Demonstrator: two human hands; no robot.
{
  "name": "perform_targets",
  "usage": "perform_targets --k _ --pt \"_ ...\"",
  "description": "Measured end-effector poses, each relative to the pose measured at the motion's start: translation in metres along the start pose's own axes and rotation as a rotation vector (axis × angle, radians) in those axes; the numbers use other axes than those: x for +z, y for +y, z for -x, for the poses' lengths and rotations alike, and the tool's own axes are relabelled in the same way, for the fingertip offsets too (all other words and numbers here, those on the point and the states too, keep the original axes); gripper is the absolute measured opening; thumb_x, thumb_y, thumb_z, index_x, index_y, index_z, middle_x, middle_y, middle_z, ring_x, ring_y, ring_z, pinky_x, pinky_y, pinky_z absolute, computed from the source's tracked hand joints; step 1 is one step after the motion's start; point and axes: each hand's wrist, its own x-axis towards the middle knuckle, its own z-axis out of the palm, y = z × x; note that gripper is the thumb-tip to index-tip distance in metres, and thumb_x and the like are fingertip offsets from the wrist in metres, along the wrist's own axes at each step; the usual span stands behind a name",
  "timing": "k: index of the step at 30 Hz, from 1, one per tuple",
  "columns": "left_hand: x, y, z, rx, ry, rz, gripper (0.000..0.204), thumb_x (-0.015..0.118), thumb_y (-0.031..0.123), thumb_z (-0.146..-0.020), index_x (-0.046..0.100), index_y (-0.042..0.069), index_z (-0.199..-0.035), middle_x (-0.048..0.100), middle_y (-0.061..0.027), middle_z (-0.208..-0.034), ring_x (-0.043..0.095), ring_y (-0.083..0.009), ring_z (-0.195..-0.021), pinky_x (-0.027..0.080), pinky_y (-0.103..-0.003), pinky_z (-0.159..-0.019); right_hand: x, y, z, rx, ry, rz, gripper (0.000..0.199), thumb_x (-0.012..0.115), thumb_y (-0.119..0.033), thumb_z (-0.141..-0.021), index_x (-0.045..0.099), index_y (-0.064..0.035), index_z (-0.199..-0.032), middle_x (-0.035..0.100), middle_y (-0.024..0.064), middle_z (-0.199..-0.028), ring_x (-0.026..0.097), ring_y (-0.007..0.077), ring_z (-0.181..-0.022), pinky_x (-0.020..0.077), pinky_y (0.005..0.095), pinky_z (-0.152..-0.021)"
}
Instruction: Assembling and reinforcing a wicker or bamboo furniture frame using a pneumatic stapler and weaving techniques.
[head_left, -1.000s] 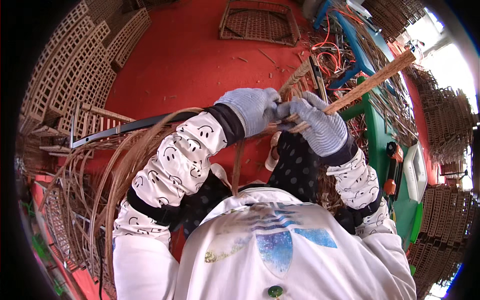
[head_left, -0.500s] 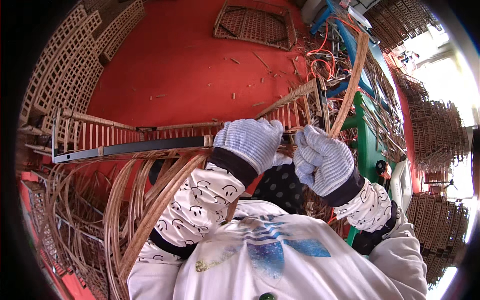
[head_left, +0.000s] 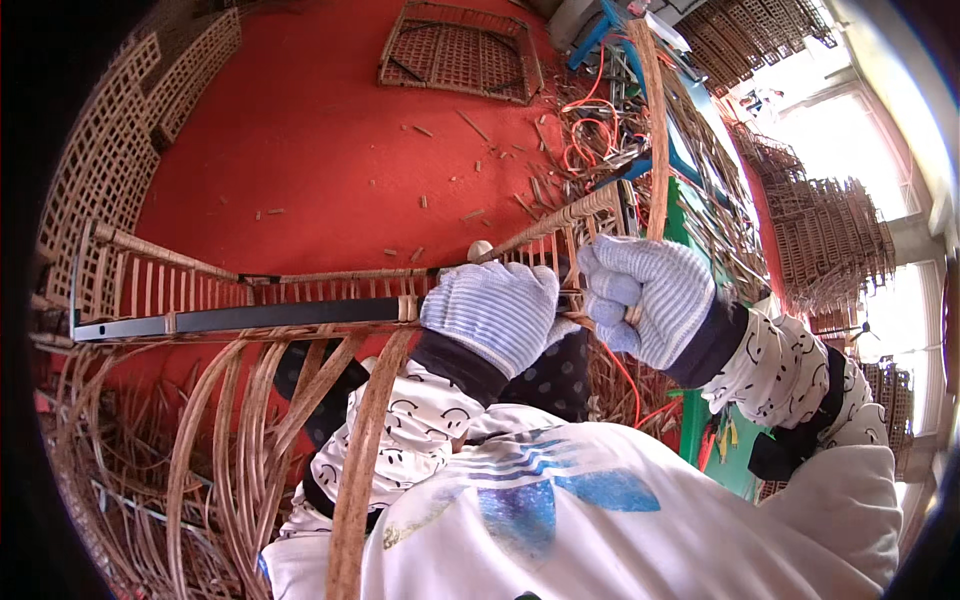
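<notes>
Gripping a long, flat brown rattan strip (head_left: 655, 130), the blue-striped gloved right hand (head_left: 660, 300) is near the black-railed, rattan-wrapped frame (head_left: 260, 318). The likewise gloved left hand (head_left: 490, 315) curls at the rail — whatever it pinches is hidden. Pulling too hard could split the strip; the loose brown strand (head_left: 358, 480) crossing the white patterned left sleeve (head_left: 425, 425) could snag — tilting the frame.

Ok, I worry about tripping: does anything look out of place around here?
Yes: short offcuts lie scattered on the red floor beyond the black-edged frame, looking like uncleared debris, and an orange cord runs in untidy loops at right.
</notes>
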Motion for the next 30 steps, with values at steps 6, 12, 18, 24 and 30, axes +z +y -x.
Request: perform_targets --k 6,12,18,24,30 --pt "0.013 -0.002 -0.005 0.049 -0.041 0.034 0.041 0.057 0.049 -0.072 0.055 0.008 -0.078 0.057 -0.0065 -0.060 0.060 -0.0213 -0.056 0.047 -0.037 -0.049 -0.012 -0.007 -0.029 -0.291 -0.033 0.431 0.030 0.047 -0.016 -0.086 0.052 -0.0006 -0.060 0.051 0.0052 -0.055 0.047 0.0118 -0.045 0.0354 0.0220 -0.038" --pt "0.014 -0.002 0.002 0.117 0.123 -0.060 0.043 0.061 0.042 -0.071 0.051 0.008 -0.095 0.056 -0.0052 -0.071 0.057 -0.0211 -0.058 0.046 -0.035 -0.053 -0.027 -0.012 -0.066 -0.515 -0.150 0.803 0.024 0.048 -0.014 -0.084 0.058 -0.0032 -0.065 0.056 0.0048 -0.059 0.051 0.0123 -0.050 0.0387 0.0239 -0.042" --pt "0.021 -0.002 -0.009 0.292 0.248 -0.169 0.035 0.062 0.035 -0.073 0.054 0.016 -0.102 0.053 -0.0017 -0.066 0.053 -0.0173 -0.051 0.044 -0.033 -0.046 -0.044 -0.010 -0.080 -0.180 -0.142 0.261 0.019 0.052 -0.017 -0.084 0.057 0.0011 -0.081 0.058 0.0082 -0.067 0.057 0.0182 -0.060 0.0467 0.0275 -0.051" --pt "0.002 -0.003 -0.015 0.151 0.017 0.018 0.029 0.060 0.031 -0.076 0.057 0.012 -0.097 0.058 -0.0069 -0.074 0.059 -0.0253 -0.061 0.047 -0.036 -0.051 -0.054 -0.007 -0.026 -0.656 -0.228 0.379 0.025 0.039 -0.020 -0.092 0.052 0.0020 -0.093 0.058 0.0057 -0.070 0.060 0.0179 -0.072 0.0475 0.0277 -0.066" --pt "0.003 -0.019 -0.049 0.201 0.044 0.092 0.032 0.059 0.031 -0.077 0.056 0.009 -0.100 0.060 -0.0110 -0.086 0.060 -0.0288 -0.074 0.048 -0.036 -0.062 -0.069 0.060 0.033 -0.729 -0.327 -0.125 0.046 0.036 -0.041 -0.090 0.049 0.0013 -0.103 0.039 -0.0005 -0.051 0.036 0.0063 -0.039 0.0447 0.0266 -0.045"
